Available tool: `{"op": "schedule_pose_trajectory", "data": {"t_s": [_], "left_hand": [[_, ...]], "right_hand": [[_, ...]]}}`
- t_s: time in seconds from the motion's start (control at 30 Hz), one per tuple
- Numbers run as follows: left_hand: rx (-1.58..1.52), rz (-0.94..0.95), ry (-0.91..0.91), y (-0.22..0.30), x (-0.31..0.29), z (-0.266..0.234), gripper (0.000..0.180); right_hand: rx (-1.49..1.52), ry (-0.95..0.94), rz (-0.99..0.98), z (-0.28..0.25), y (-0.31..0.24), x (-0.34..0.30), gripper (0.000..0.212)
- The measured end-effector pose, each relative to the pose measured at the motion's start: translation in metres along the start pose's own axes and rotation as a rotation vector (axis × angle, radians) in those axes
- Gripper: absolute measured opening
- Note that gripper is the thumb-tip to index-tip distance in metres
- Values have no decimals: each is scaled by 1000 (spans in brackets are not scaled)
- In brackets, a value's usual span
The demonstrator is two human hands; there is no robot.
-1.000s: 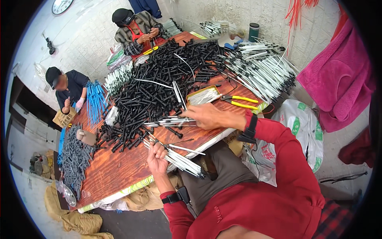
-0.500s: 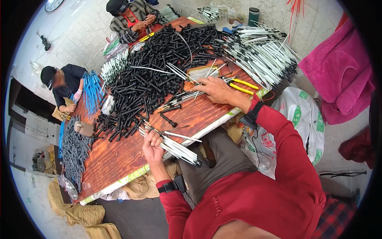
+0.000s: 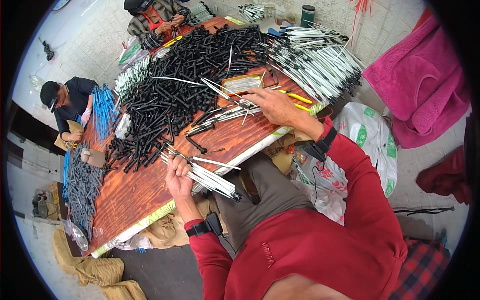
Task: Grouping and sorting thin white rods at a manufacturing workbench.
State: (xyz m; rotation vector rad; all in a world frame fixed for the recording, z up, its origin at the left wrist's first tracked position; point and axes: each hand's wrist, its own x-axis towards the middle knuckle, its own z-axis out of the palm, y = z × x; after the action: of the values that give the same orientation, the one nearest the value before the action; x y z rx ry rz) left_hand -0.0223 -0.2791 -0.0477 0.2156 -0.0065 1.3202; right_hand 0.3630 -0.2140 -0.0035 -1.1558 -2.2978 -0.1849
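My left hand is closed round a bundle of thin white sticks with black ends, held over the table's near edge. My right hand is bent down over loose white sticks lying on the wooden table. Its fingertips come together among these sticks; what they grip, if anything, is hidden. Beside that hand lie pliers with yellow handles. Just beyond it is a shallow yellow tray holding thin white pieces. A single black plastic part rests between my hands.
A large heap of black parts covers the table's middle. White sticks are stacked at the far right, grey parts at the left. Two people work across the table. White bags stand by my right arm.
The whole view has shifted, so the table sits slightly further left and up. My left hand still holds its bundle; my right fingers have moved slightly among the loose sticks.
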Motion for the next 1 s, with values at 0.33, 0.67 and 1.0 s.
{"op": "schedule_pose_trajectory", "data": {"t_s": [0.33, 0.67, 1.0], "left_hand": [[53, 21, -53, -2, 2, -1, 19], [79, -10, -24, -3, 10, 12, 17], [85, -2, 15, -6, 0, 9, 17]], "right_hand": [[87, 81, 163, -11, 33, 18, 19], [122, -199, 362, 17, 14, 100, 24], [309, -35, 432, 1, 17, 82, 30]]}}
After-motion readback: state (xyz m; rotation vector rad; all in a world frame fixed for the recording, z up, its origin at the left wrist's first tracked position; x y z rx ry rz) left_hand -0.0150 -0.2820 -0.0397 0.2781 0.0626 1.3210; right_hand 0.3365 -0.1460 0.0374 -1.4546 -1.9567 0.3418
